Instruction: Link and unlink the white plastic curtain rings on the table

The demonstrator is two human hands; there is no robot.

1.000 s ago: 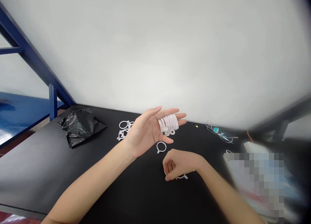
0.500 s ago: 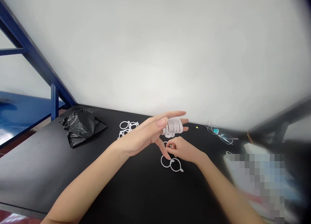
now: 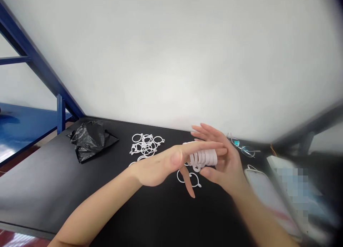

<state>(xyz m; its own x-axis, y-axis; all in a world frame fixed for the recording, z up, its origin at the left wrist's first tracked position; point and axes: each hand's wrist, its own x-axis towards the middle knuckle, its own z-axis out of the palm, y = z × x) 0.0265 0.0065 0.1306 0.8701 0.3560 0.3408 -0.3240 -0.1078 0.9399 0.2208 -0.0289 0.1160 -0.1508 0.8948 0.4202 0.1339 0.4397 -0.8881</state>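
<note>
Several white curtain rings with small eyelets (image 3: 205,157) are threaded in a row over the outstretched fingers of my left hand (image 3: 163,163). One finger of that hand points down, outside the rings. Around the fingertip end of the row is my right hand (image 3: 227,164), its thumb and fingers apart. Whether it touches the end ring I cannot tell. On the table below, a few loose curtain rings (image 3: 197,180) lie partly behind my left hand. A tangled heap of white curtain rings (image 3: 147,143) lies farther left, its near part hidden by my left arm.
A crumpled black plastic bag (image 3: 91,141) lies at the left on the black table (image 3: 48,182). Eyeglasses (image 3: 242,147) rest near the wall at the right. A phone (image 3: 268,197) lies beside my right forearm. Blue metal framing (image 3: 61,113) stands at the left.
My right hand has risen from the loose rings on the table and spread open at the end of the ring row. My left hand has shifted right and slightly down, uncovering more of the heap.
</note>
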